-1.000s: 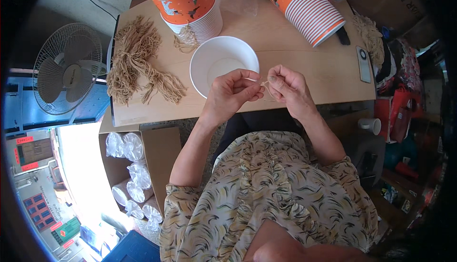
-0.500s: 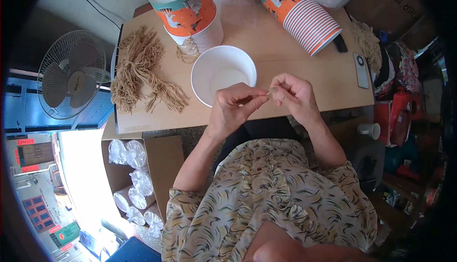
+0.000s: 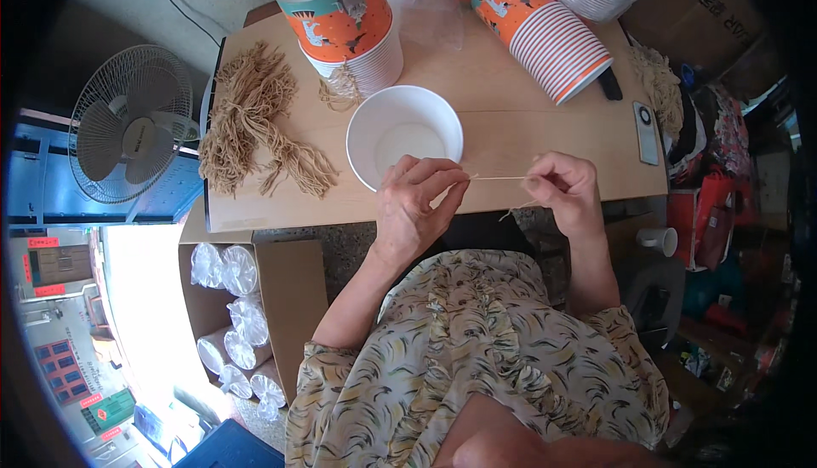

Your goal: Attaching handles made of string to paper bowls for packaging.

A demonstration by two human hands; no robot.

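String [image 3: 500,179], thin and pale, runs straight between the left fingers [image 3: 442,180] and the right fingers [image 3: 553,164], over the near part of the tabletop [image 3: 545,140] as I view it from afar. I see each set pinched closed on it, a loose end trailing below the right. Just beyond the left fingers I make out a white tub [image 3: 383,123], mouth up, with a tan bundle [image 3: 254,119] farther left.

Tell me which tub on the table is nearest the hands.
The single tub, white inside showing, its near rim partly hidden by the left hand. The other tubs are nested in stacks farther back.
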